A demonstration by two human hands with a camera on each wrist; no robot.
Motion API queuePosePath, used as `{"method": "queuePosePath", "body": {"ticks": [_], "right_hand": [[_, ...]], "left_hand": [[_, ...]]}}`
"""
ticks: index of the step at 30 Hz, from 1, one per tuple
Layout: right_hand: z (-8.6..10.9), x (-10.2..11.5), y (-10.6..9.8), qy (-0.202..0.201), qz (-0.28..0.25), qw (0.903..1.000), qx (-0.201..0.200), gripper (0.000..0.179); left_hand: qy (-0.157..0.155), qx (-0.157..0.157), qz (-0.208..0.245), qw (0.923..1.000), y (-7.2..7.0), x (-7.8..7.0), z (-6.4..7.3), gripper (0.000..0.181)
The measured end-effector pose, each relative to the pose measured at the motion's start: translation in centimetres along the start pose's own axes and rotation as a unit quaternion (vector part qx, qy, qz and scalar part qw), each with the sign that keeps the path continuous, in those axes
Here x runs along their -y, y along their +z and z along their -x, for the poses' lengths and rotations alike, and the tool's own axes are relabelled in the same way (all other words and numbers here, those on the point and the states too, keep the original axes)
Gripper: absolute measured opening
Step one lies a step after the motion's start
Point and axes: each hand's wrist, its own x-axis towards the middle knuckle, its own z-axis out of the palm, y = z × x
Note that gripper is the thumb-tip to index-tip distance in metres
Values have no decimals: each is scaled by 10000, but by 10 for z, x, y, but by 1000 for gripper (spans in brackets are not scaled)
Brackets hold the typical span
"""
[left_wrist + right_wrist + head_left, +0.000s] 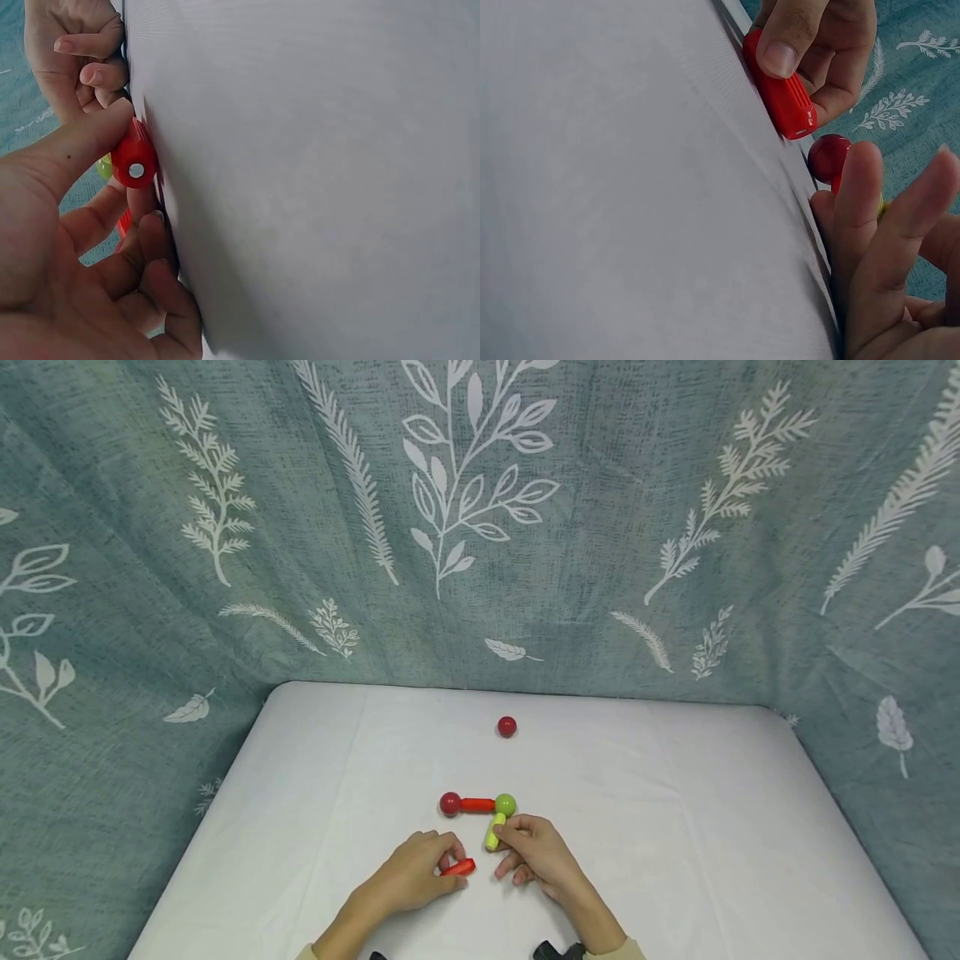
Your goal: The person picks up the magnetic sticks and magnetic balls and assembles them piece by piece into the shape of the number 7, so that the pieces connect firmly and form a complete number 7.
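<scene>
My left hand (414, 872) pinches a red rod (784, 94) between thumb and fingers, low over the white table. In the left wrist view the rod's round end shows a small pale disc at its centre. My right hand (543, 858) pinches a yellow rod (492, 837) whose far end meets a green ball (506, 805). From that ball a second red rod (477, 806) runs left to a dark red ball (450, 803). In the right wrist view the right fingers mostly hide the yellow rod.
A loose red ball (507, 727) lies farther back on the white tabletop (637, 777). Behind the table hangs a green leaf-patterned cloth (585, 527). Dark objects (558, 951) peek in at the front edge by the right forearm.
</scene>
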Motion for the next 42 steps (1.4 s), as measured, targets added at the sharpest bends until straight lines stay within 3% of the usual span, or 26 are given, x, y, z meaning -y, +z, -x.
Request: {"method": "queuePosePath", "body": {"ticks": [14,19,26,36,42], "right_hand": [[1,-2,0,66,83,9999,-58,35],[1,-1,0,-26,58,10000,-38,34],[0,-1,0,-26,-59,10000,30,34],[1,-1,0,-35,-111,9999,64,35],[0,-1,0,-35,-178,9998,99,35]], "left_hand": [[-95,-40,-41,9999,-1,-6,2,23],[-138,-76,618,9980,1,-5,0,20],[-262,267,1813,9827,3,-8,-3,17],[-518,491,2259,9715,6,-10,-9,17],[-567,462,2278,9710,10,-9,-15,19]]}}
